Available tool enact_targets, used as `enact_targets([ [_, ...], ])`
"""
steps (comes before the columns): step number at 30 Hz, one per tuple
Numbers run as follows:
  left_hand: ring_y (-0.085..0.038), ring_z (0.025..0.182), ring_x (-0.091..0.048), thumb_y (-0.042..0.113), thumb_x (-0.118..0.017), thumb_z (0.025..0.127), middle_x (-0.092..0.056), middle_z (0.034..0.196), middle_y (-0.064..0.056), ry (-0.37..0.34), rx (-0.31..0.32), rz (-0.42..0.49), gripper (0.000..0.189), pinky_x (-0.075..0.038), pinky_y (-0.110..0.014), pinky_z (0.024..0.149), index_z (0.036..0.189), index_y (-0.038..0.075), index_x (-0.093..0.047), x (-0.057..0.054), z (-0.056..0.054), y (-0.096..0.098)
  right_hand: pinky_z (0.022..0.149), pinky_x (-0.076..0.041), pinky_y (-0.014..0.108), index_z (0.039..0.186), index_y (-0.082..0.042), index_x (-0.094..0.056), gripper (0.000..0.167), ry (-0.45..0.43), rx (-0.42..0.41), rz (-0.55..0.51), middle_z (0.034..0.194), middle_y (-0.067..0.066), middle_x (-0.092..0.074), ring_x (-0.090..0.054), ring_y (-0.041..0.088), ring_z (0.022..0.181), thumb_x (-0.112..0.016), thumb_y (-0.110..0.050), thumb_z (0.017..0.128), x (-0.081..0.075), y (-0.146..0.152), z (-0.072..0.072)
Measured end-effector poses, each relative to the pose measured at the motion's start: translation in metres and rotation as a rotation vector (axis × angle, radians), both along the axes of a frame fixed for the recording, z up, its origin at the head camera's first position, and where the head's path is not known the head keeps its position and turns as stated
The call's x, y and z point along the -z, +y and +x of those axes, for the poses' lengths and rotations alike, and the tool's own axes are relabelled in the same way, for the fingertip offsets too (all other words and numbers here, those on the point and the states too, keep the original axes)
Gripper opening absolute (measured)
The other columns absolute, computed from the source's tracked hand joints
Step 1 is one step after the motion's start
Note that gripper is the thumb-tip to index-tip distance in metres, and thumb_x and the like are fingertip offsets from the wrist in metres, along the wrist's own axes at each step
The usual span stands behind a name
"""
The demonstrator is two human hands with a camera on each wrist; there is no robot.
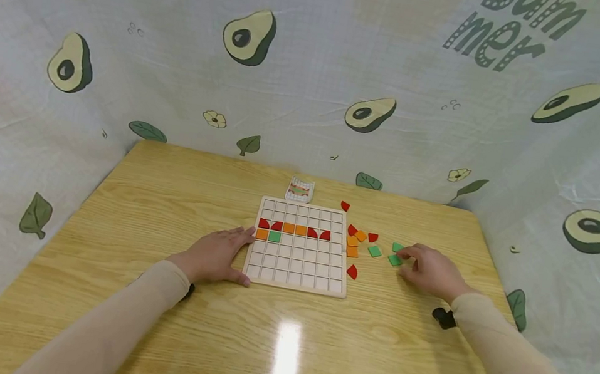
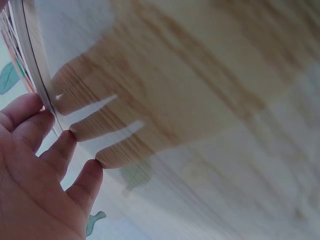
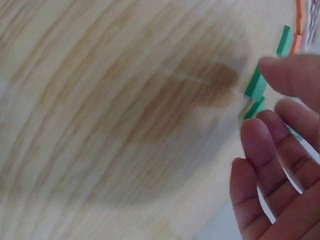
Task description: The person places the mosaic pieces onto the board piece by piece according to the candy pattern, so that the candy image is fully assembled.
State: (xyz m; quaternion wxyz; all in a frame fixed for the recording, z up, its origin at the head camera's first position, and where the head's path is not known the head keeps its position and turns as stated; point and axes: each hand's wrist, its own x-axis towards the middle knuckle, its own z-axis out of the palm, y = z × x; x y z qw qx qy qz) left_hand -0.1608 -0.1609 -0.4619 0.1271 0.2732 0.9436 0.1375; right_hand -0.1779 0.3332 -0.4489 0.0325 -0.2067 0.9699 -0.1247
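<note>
A wooden grid board (image 1: 295,286) lies mid-table in the head view. One of its rows holds red quarter-circle tiles (image 1: 276,226) on both sides of orange squares (image 1: 295,229); below, at the left, sit an orange square (image 1: 262,234) and a green square (image 1: 274,236). My left hand (image 1: 219,255) touches the board's left edge, fingers and thumb spread. To the right of the board, my right hand (image 1: 431,271) is beside loose green squares (image 1: 394,260), its fingers loosely bent. In the right wrist view the thumb (image 3: 292,75) is close to a green tile (image 3: 256,84); nothing is visibly pinched.
Loose orange squares (image 1: 351,251), red quarter-circles (image 1: 352,272) and another green square (image 1: 374,251) lie along the board's right side. Behind the board is a small pattern card (image 1: 299,189). A printed cloth (image 1: 302,86) hangs around the wooden table (image 1: 223,341).
</note>
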Motion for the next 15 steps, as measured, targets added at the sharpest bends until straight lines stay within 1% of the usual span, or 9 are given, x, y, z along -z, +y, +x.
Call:
enact_targets([
  [4, -0.032, 0.146, -0.027, 0.068, -0.075, 0.074, -0.025, 0.162, -0.009, 0.003, 0.000, 0.000, 0.105, -0.028, -0.052, 0.114, 0.152, 0.007, -0.040, 0.0002, 0.0002, -0.0001, 0.060, -0.046, 0.032, 0.119, -0.003, -0.070, 0.036, 0.008, -0.021, -0.002, 0.103, 0.006, -0.064, -0.052, 0.009, 0.070, -0.078, -0.014, 0.086, 0.0039, -0.0023, -0.0008],
  [9, -0.032, 0.146, -0.027, 0.068, -0.075, 0.074, -0.026, 0.162, -0.009, 0.006, 0.001, -0.002, 0.105, -0.028, -0.052, 0.114, 0.152, 0.007, -0.040, 0.0002, 0.0003, 0.0000, 0.066, -0.051, 0.035, 0.113, -0.004, -0.073, 0.030, 0.016, -0.043, 0.009, 0.097, 0.002, -0.062, -0.056, 0.010, 0.074, -0.078, -0.012, 0.085, 0.0072, -0.0046, -0.0025],
  [15, -0.032, 0.146, -0.027, 0.068, -0.075, 0.074, -0.025, 0.162, -0.009, 0.004, 0.000, -0.003, 0.105, -0.028, -0.052, 0.114, 0.152, 0.007, -0.040, -0.0002, 0.0008, -0.0003, 0.068, -0.052, 0.039, 0.112, -0.008, -0.074, 0.027, 0.035, -0.035, 0.019, 0.105, 0.005, -0.063, -0.057, 0.013, 0.076, -0.077, -0.011, 0.085, 0.0076, -0.0043, -0.0034],
])
